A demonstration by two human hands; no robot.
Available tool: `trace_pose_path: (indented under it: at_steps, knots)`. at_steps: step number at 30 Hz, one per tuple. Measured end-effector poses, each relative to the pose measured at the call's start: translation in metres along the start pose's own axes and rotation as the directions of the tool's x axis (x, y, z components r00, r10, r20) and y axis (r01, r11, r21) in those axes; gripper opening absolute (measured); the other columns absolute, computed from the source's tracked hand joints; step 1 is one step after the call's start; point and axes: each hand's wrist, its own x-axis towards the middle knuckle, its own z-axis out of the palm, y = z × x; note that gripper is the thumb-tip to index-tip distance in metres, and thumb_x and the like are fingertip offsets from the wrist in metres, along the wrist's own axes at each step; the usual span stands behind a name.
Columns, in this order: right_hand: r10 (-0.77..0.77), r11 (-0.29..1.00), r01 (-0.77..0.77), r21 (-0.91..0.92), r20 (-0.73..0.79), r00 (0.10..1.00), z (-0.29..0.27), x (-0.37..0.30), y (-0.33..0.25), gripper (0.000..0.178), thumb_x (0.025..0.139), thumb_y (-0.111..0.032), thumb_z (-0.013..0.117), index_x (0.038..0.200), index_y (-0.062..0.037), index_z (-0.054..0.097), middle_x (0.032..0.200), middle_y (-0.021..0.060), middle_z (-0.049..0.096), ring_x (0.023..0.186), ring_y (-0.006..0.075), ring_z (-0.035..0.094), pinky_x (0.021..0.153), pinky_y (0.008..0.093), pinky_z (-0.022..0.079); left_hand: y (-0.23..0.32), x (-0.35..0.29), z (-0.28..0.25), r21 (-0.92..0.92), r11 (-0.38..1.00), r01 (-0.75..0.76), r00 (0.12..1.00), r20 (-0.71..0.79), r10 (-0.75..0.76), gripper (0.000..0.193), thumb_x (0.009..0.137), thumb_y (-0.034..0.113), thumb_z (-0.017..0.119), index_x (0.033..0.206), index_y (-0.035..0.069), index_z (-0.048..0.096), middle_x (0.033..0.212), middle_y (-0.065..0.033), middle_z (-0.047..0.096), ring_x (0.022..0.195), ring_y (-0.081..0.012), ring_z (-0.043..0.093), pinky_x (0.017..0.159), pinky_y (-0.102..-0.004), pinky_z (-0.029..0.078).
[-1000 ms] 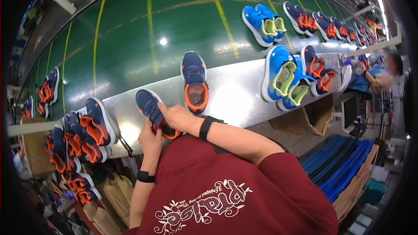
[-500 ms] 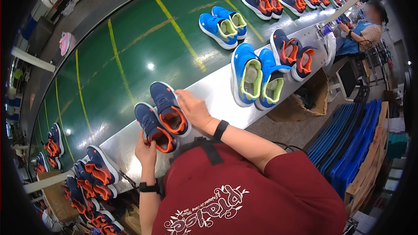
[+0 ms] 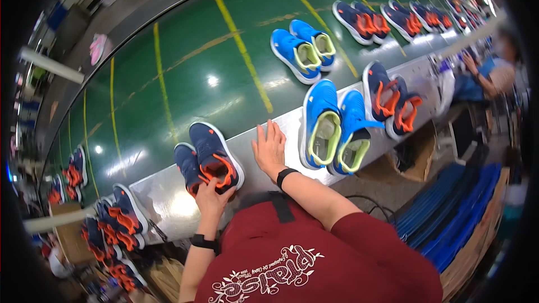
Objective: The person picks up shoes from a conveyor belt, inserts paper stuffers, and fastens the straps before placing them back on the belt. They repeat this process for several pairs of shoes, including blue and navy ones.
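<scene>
A pair of navy sneakers with orange linings stands side by side at the edge of the metal ledge, toes pointing away from me. At the heel opening of the right-hand navy sneaker [image 3: 209,141], my left hand [image 3: 213,197] is closed, fingers pinching the orange collar. The left-hand navy sneaker [image 3: 185,160] is partly hidden behind it. My right hand [image 3: 270,145] holds nothing; its fingers are spread above the metal ledge, between the navy pair and a pair of bright blue sneakers [image 3: 321,101] with lime linings.
The green conveyor belt [image 3: 191,84] with yellow stripes runs beyond the metal ledge [image 3: 163,193]. Another blue pair [image 3: 289,47] and several navy pairs stand on the belt. More navy sneakers [image 3: 126,207] are at lower left. A person [image 3: 485,76] sits at far right, near blue slats [image 3: 449,219].
My right hand has let go of the navy sneaker and moved right. My left hand has shifted from the left sneaker's heel to the right one's. The whole view has shifted slightly.
</scene>
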Motion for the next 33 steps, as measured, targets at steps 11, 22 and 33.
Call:
trace_pose_path:
  at_steps: [11,22,33]
  knots:
    - [-0.044,0.987,0.044,-0.152,0.002,0.999,-0.01,0.001,0.007,0.053,0.086,-0.025,0.054,0.132,-0.0042,0.038,0.14,0.0259,0.029,0.131,0.0403,0.025,0.105,0.0512,0.022,0.061,0.167,-0.043,-0.02,0.966,-0.258,0.895,-0.381,0.231,0.081,0.06,0.048,0.078,0.128,0.016,0.047,0.105,-0.0116,0.055,0.098,-0.0312,0.055,0.084,-0.0433,0.041]
    - [-0.078,0.98,0.078,-0.181,0.005,0.997,-0.005,0.0,0.009,0.053,0.086,-0.024,0.055,0.132,-0.0046,0.038,0.139,0.0268,0.03,0.13,0.0408,0.027,0.103,0.0518,0.024,0.062,0.053,0.037,-0.379,0.797,-0.471,0.881,-0.246,0.404,0.041,0.076,0.02,0.067,0.114,0.009,0.057,0.106,-0.0104,0.054,0.101,-0.03,0.053,0.085,-0.0384,0.046]
    - [-0.254,0.966,0.249,0.07,0.073,0.964,-0.151,-0.027,0.014,0.03,0.082,-0.011,0.062,0.11,-0.002,0.054,0.104,0.0171,0.058,0.098,0.0359,0.053,0.083,0.0408,0.044,-0.075,-0.037,0.031,-0.358,0.925,-0.127,0.985,0.067,0.162,0.025,0.08,0.016,0.062,0.104,0.007,0.062,0.103,-0.0116,0.06,0.096,-0.0313,0.057,0.083,-0.0385,0.047]
